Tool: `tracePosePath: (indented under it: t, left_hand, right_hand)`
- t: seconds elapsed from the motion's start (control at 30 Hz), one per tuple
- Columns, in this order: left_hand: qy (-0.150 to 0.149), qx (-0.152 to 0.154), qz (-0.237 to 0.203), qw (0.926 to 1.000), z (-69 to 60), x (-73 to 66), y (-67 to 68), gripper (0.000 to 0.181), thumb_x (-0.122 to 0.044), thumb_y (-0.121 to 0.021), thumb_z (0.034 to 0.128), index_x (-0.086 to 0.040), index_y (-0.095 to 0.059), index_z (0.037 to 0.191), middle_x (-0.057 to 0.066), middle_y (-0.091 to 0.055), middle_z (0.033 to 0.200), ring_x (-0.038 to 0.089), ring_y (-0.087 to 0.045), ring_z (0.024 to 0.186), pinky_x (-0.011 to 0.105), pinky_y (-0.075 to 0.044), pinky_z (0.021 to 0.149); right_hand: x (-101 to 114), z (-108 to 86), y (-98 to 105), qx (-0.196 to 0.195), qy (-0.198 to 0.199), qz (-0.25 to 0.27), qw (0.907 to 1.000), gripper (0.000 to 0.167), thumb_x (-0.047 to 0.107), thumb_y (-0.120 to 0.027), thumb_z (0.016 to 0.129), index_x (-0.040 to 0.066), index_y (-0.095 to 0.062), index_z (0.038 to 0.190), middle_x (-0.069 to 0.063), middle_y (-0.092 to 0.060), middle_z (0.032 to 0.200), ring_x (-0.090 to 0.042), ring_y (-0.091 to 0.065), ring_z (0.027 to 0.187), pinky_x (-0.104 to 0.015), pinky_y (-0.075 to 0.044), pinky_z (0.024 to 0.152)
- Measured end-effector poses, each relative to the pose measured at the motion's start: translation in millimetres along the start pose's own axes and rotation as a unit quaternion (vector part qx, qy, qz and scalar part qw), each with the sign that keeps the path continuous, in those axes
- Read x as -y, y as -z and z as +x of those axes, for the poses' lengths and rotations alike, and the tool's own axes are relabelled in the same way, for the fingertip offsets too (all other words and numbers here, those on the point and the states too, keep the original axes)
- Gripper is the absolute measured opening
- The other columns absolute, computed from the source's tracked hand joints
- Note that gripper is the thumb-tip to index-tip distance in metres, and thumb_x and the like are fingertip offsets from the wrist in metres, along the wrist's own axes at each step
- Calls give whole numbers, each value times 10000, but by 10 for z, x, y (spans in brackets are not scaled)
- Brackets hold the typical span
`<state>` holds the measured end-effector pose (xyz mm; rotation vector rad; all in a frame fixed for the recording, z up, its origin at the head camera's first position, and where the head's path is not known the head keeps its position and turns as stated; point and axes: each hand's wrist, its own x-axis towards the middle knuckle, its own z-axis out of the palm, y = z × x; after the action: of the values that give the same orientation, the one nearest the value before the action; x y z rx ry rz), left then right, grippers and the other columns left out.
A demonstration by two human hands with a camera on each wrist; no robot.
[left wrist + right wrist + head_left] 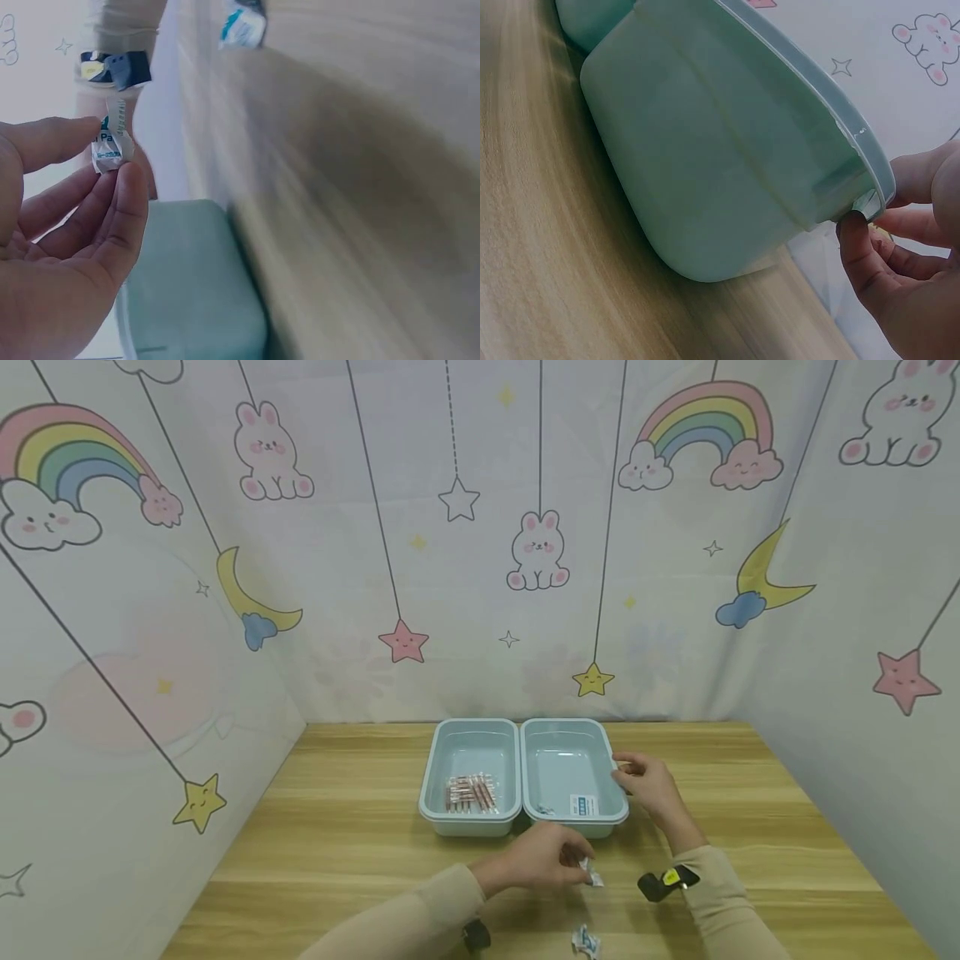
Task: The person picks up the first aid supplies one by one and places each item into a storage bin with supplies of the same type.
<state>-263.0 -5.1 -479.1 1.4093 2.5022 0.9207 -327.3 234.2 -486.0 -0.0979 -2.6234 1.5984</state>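
Observation:
My left hand (542, 857) pinches a small white packet (112, 146) with teal print between thumb and fingertips, above the table in front of the bins. With my right hand (651, 787) I hold the rim of the right light-blue plastic bin (697, 150), fingers curled round its edge. Inside that bin lie a small packet (545, 810) near the front left corner and a white-and-blue label (583, 805). Another white-and-teal packet (586, 941) rests on the table near the front edge of the head view.
A second light-blue bin (433, 777) stands against the right one on its left side. Several clear-wrapped brown sticks (471, 793) lie in it. The wooden table (337, 827) meets a cartoon-printed curtain (480, 677) behind and at both sides.

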Motion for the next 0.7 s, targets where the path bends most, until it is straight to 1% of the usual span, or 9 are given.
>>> tracePosePath:
  t: [0.17,0.3,0.5,0.7]
  left_hand:
    - [-3,-126,-108,9999,23,-32,134,223,-183,-752,852,-67,-734,1042,-59,-731,846,-129,-572,695,51,-469,653]
    - [123,-212,-207,9995,34,-58,220,218,-169,-750,856,-70,-731,1049,-40,-736,878,-119,-583,701,59,-480,660]
    - [342,-254,-261,9987,46,-81,283,214,-163,-744,862,-91,-726,1062,-34,-738,916,-95,-600,731,62,-481,676]
    - [361,-370,-341,9981,65,-93,324,219,-150,-743,860,-65,-723,1062,-27,-736,895,-77,-607,740,80,-496,689]
  right_hand:
    - [-12,3,-1,-3,11,43,10000,374,109,-603,944,-8,-580,1298,-178,-637,1059,-175,-614,897,-310,-571,782]
    - [-9,4,5,17,48,58,10000,378,115,-604,946,-9,-576,1302,-181,-641,1061,-175,-617,899,-310,-571,782]
    - [-13,9,11,48,150,94,9998,375,99,-605,943,-27,-576,1295,-182,-647,1043,-150,-620,867,-293,-571,760]
    - [-18,8,12,52,134,154,9998,374,93,-604,941,-23,-577,1295,-170,-637,1039,-139,-607,856,-277,-567,751]
